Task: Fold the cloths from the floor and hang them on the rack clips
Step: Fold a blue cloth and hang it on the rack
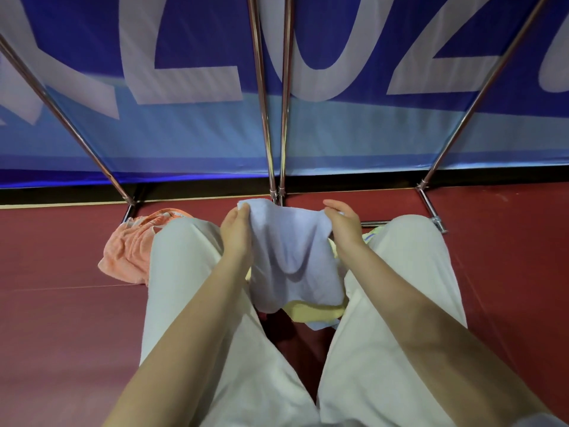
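Fingers [244,208] of left hand [235,231] and right hand [343,224] pinch lavender towel [292,257] top corners, 12 o'clock; corners should meet squarely before folding.

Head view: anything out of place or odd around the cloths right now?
Nothing damaged or spilled. The orange cloth lies crumpled on the floor, partly under the left trouser leg. Both the left hand and right hand hold the pale blue cloth.

Rack poles [264,97], upper centre: polished shiny metal. Pale blue cloth [292,257], centre: soft matt terry. Orange cloth [126,251], left: nubbly. Floor [61,318]: smooth, dull red.
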Demonstrator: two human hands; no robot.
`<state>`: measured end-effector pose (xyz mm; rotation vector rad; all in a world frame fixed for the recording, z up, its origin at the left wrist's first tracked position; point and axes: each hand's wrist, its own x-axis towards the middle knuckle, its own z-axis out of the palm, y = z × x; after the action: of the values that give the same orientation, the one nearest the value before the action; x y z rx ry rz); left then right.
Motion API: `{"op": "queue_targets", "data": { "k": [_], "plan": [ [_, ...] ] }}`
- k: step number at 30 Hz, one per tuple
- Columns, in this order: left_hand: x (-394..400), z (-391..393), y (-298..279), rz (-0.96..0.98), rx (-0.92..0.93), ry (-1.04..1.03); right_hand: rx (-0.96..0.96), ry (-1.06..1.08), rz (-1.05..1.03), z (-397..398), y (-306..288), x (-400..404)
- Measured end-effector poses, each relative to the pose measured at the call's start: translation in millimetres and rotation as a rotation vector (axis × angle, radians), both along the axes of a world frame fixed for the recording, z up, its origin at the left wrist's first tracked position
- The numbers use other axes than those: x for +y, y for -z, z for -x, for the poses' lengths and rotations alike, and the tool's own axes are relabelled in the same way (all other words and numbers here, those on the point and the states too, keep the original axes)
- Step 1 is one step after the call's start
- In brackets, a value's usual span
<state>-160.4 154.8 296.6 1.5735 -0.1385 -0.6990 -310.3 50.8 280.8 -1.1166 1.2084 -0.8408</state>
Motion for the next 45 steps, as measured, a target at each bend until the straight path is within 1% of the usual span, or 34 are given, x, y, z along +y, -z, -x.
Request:
{"op": "queue_targets", "data": {
  "k": [4,6,7,9,10,11,13,15,19,21,23,26,30,33,37,40,43,45],
  "plan": [
    [-10.4,19.7,-2.2,0.025,-0.097,0.154,-0.089,-0.112,-0.018,-16.0,-9.9,12.7],
    [-13.9,27.3,0.8,0.084,-0.110,0.251,-0.147,-0.160,-0.040,-21.3,-15.5,17.1],
    [-14.4,29.9,2.6,0.121,-0.101,0.282,-0.207,-0.188,-0.059,-22.7,-19.5,19.0],
    [-15.8,29.5,4.4,0.159,-0.076,0.281,-0.378,-0.249,-0.124,-23.8,-27.9,22.0],
    [-16.1,27.1,4.0,0.165,-0.057,0.264,-0.437,-0.283,-0.141,-24.2,-31.2,23.1],
    [-17.1,23.5,3.8,0.165,-0.039,0.256,-0.449,-0.318,-0.133,-24.3,-33.7,24.1],
    [-18.5,18.9,2.7,0.152,-0.032,0.275,-0.372,-0.352,-0.069,-24.2,-35.1,26.2],
    [-18.5,20.9,2.5,0.139,-0.035,0.312,-0.276,-0.329,0.017,-22.8,-33.8,25.0],
    [-19.3,31.0,0.6,0.104,-0.038,0.315,-0.002,-0.258,0.272,-14.1,-27.2,15.8],
    [-19.0,30.9,0.7,0.103,-0.035,0.321,0.078,-0.255,0.412,-11.6,-25.2,14.8],
    [-18.0,29.3,1.6,0.098,-0.036,0.325,0.098,-0.275,0.493,-11.0,-24.1,15.7],
    [-15.4,30.4,-3.5,0.104,-0.041,0.324,0.072,-0.317,0.453,-12.1,-25.3,19.4],
    [-15.0,30.9,-0.7,0.085,-0.040,0.331,0.052,-0.316,0.478,-15.2,-25.7,26.0],
    [-19.0,31.6,6.5,0.036,-0.060,0.387,0.051,-0.305,0.472,-17.6,-25.4,29.0],
    [-26.3,33.0,14.3,-0.063,-0.076,0.435,0.102,-0.258,0.424,-19.3,-21.8,30.1],
    [-21.1,40.7,6.7,-0.006,-0.076,0.409,0.113,-0.222,0.348,-17.2,-18.8,26.9],
    [-13.1,48.5,-4.4,0.077,-0.176,0.471,0.112,-0.218,0.286,-15.0,-19.1,23.2],
    [-12.8,46.2,-2.1,0.074,-0.243,0.452,0.078,-0.243,0.253,-12.9,-22.6,23.1]
  ]
}}
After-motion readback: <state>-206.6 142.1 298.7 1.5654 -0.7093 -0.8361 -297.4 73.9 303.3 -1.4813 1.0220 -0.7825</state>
